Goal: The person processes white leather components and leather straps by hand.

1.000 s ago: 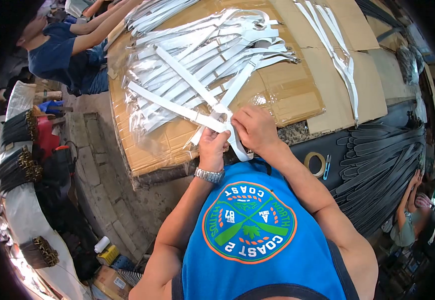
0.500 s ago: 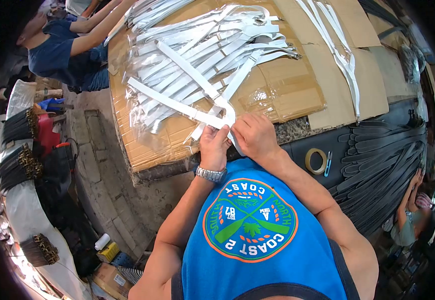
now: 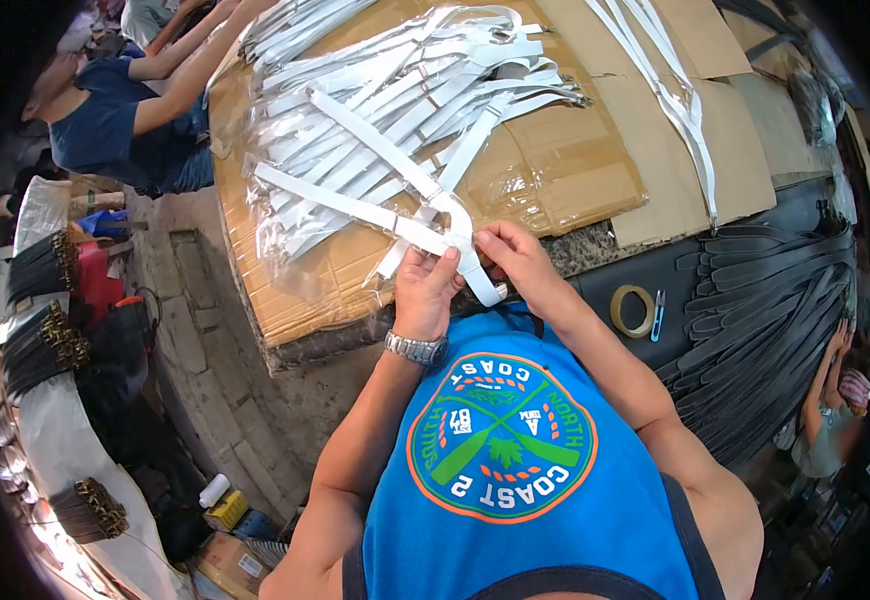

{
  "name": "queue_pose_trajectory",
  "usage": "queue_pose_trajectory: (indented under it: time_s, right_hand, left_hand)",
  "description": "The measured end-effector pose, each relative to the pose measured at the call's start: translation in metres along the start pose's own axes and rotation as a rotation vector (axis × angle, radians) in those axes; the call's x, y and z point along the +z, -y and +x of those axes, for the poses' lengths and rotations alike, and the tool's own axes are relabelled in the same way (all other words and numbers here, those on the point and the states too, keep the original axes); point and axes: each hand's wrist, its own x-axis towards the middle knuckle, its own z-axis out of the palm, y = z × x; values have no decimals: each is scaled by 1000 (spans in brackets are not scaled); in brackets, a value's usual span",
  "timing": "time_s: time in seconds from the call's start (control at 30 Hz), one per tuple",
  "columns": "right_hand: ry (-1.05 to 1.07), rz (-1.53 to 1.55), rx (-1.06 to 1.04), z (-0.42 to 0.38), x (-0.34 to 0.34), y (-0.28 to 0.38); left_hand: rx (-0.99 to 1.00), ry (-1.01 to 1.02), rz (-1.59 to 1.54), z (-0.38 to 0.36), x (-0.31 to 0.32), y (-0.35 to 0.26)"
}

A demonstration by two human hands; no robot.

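White elastic straps joined in a Y shape (image 3: pixel 375 140) lie over a pile of similar white straps (image 3: pixel 435 85) in clear plastic. My left hand (image 3: pixel 426 290), with a watch on the wrist, pinches them near the joint. Just right of the joint is my right hand (image 3: pixel 515 260), its fingers curled together at the strap's edge; whether they hold anything is hidden. A loop of white strap (image 3: pixel 482 283) hangs between my hands toward the blue shirt.
A cardboard-covered table (image 3: pixel 285 300) bears the pile. Tape roll (image 3: pixel 632 311), blue snips (image 3: pixel 658 316) and black straps (image 3: pixel 755 330) lie to the right. One person (image 3: pixel 120 120) works at upper left, another (image 3: pixel 825 440) at far right.
My right hand has moved slightly right, away from the joint, and its fingers have loosened. The strap's lower loop now shows between my hands.
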Motion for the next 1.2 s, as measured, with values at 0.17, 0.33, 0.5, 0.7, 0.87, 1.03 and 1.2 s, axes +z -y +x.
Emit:
queue_pose_trajectory:
  time_s: [0.17,0.33,0.5,0.7,0.87,1.03,1.2]
  right_hand:
    - [96,109,73,5,-6,-11]
    - [30,163,4,6,0,-7]
    - [-20,55,-45,11,4,-14]
    - [-56,-10,-54,16,9,-18]
    - [-21,-3,-65,14,9,-20]
    - [-17,139,3,8,10,-8]
    - [-36,78,-50,7,9,0]
  left_hand:
    - [-44,-27,18,-2,0,2]
    - [-143,-78,-196,-9,2,-7]
    - [-157,-109,-181,-5,-2,1]
    - [-145,-195,-106,-5,5,8]
    - [-102,-124,-119,1,0,14]
    - [-56,-42,-96,-6,12,4]
    - [-161,-7,-289,-9,-3,-5]
